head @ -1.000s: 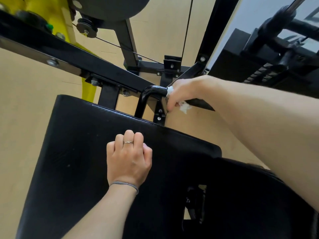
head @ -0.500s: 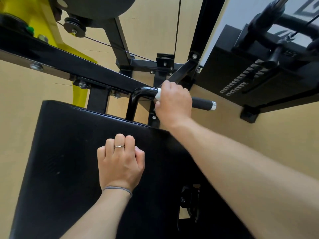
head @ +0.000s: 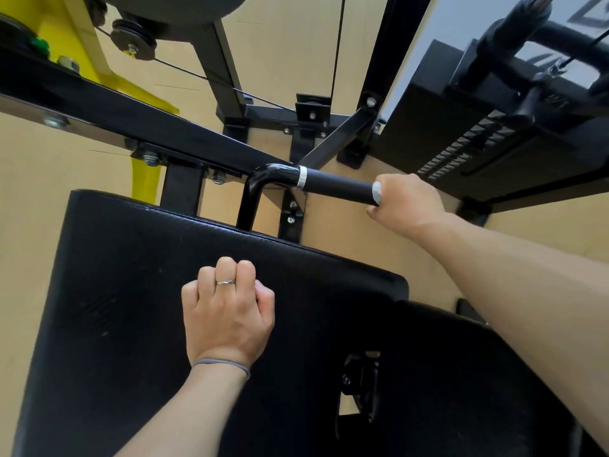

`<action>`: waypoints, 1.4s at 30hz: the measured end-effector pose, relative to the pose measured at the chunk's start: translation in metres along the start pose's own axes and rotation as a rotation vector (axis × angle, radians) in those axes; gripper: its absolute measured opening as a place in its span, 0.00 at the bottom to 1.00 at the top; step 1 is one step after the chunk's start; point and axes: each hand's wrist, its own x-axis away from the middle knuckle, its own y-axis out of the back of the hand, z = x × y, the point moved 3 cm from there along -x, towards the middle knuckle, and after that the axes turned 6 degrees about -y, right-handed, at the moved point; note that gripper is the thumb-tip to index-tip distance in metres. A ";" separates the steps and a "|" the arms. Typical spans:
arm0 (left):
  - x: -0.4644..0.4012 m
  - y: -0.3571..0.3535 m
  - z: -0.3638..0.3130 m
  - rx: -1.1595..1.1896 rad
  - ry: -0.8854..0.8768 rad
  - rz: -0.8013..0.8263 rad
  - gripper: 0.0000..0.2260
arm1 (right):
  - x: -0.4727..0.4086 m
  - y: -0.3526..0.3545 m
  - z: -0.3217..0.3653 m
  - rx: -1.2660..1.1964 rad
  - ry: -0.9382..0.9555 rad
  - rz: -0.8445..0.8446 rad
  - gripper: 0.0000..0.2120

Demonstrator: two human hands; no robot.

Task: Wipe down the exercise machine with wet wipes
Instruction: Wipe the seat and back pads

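Note:
The exercise machine has a black padded seat (head: 125, 291) below me and a black side handle (head: 336, 183) with a foam grip and a white collar. My right hand (head: 405, 206) is wrapped around the handle's outer end. A sliver of white wet wipe (head: 376, 192) shows between its fingers and the grip. My left hand (head: 227, 311) rests on the seat pad with its fingers curled under, holding nothing; it wears a ring and a grey wristband.
A black frame beam (head: 131, 123) crosses above the seat, with a yellow bracket (head: 79, 44) and a cable pulley (head: 133, 36) at top left. A weight stack housing (head: 478, 133) stands at the right. Tan floor lies beneath.
My right hand has slid with the wipe along the handle from the white collar out to the far end. My left hand has stayed on the seat pad.

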 end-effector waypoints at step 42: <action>0.000 -0.003 -0.001 -0.007 0.005 -0.021 0.07 | 0.038 0.009 0.110 -0.350 0.106 -0.354 0.30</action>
